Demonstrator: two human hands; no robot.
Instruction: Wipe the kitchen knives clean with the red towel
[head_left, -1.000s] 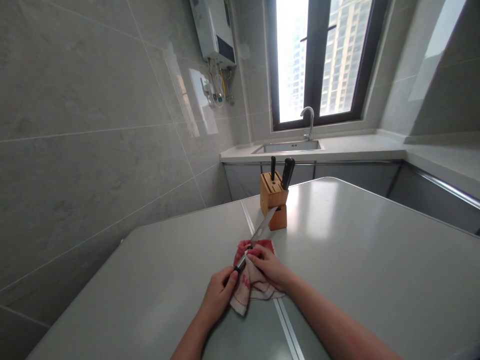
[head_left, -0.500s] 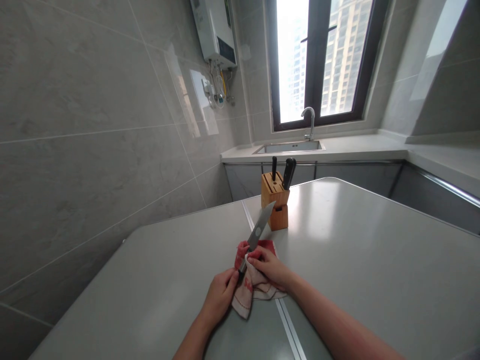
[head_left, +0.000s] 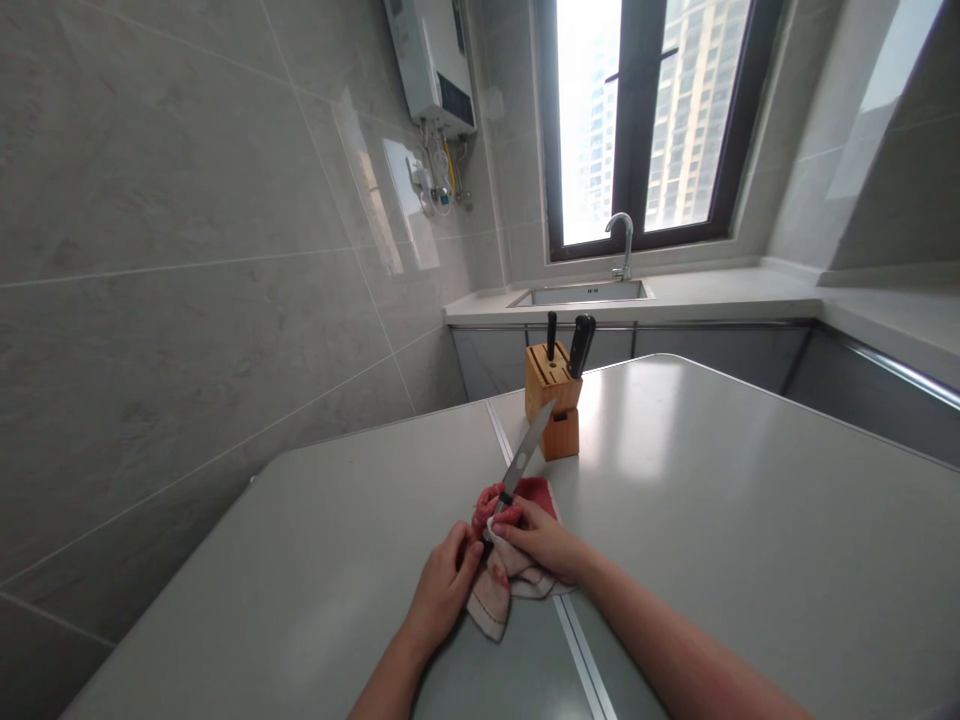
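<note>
Head view, only one here. Left hand [head_left: 444, 590] wrapped tight round the handle end of a knife [head_left: 525, 458], handle itself pretty much hidden in the fist. Blade poking up and away, tilted toward the far edge of the tabletop [head_left: 750, 520], tip crossing in front of the knife block [head_left: 553, 402]; can't tell if it actually touches. Right hand [head_left: 541, 538] pinching a red and white cloth [head_left: 504, 575] around the base of the blade, fingertips [head_left: 501, 527] pressed right on the cloth where the steel starts. Rest of the cloth bunched under both hands, lying on the tabletop right by the seam [head_left: 577, 650] running down the middle toward the near edge. So: knife and cloth sitting about mid-table, a bit nearer the near edge than the far one. Wooden block upright close to the far edge, two black handles [head_left: 579, 345] sticking out the top. Beyond the table, counter with a sink [head_left: 579, 293] and tap [head_left: 622, 240] under the window [head_left: 637, 120], water heater [head_left: 435, 65] up on the tiled wall at the left.
</note>
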